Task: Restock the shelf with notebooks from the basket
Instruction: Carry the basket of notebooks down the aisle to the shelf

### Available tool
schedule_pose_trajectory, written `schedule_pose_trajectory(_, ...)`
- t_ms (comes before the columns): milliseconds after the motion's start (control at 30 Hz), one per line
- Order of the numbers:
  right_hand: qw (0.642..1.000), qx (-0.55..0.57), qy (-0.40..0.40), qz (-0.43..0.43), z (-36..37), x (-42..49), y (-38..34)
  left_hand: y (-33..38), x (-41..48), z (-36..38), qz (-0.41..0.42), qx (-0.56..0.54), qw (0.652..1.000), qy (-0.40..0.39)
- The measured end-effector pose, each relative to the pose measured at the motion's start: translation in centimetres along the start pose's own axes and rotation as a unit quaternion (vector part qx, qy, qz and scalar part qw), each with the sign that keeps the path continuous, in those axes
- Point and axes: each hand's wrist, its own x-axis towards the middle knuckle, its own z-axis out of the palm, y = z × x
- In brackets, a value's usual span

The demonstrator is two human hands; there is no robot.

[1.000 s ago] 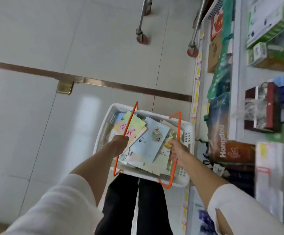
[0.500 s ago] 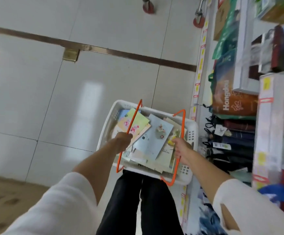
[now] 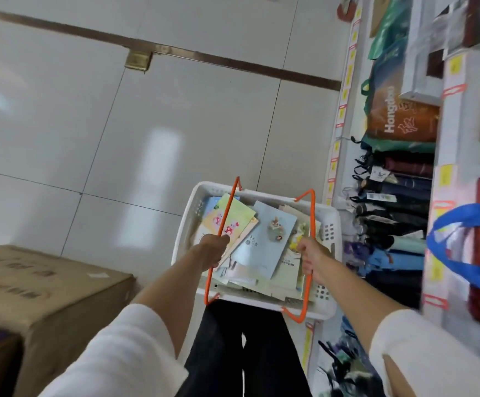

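A white plastic basket (image 3: 330,239) with two orange wire handles hangs in front of my legs, above the tiled floor. Several notebooks fill it, among them a pale blue one (image 3: 261,247) on top and a yellow-green one (image 3: 233,216) at its left. My left hand (image 3: 213,249) is closed around the left orange handle (image 3: 227,207). My right hand (image 3: 313,255) grips the right orange handle (image 3: 313,213). The shelf unit (image 3: 445,156) runs along the right side, close to the basket's right wall.
The lower shelf holds folded umbrellas (image 3: 396,202), a brown "Hongdou" bag (image 3: 399,121) and a bag with blue straps (image 3: 468,253). Yellow price tags line the shelf edge (image 3: 336,144). A cardboard box (image 3: 47,287) sits on the floor at the lower left.
The view has swung down and back along the aisle: the shelf goods have slid upward, the cart wheels have left the top edge, and the cardboard box has come in at lower left. Both hands keep their grip.
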Motion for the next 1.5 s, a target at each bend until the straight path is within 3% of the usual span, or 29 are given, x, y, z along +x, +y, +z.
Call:
schedule_pose_trajectory(167, 1.000, -0.015, 0.002, 0.002, 0.3, -1.8, 6.6, -7.1, -0.4, 1.2, -0.014, -0.022, 1.000, 0.003)
schedule_pose_trajectory(333, 1.000, -0.010, 0.004, -0.013, 1.5, -3.6, 12.5, -13.6, -1.5, 1.1, 0.008, 0.035, 0.999, 0.024)
schedule_pose_trajectory(600, 1.000, -0.010, -0.026, -0.010, 1.9, -5.2, 21.8, -22.5, -3.1, 1.9, 0.013, 0.038, 0.999, -0.005)
schedule_pose_trajectory(933, 0.999, -0.026, -0.034, 0.022, 1.8, -8.6, 32.9, -33.9, -6.0, 3.4, 0.012, -0.033, 0.999, 0.004)
schedule_pose_trajectory(1167, 0.999, -0.014, -0.037, -0.002, 2.8, -9.8, 39.6, -41.1, -6.5, 4.1, 0.016, -0.081, 0.996, 0.026)
schedule_pose_trajectory(1500, 0.999, -0.005, -0.041, -0.021, 3.3, -10.1, 48.1, -48.6, -6.0, 5.0, 0.042, -0.061, 0.997, 0.025)
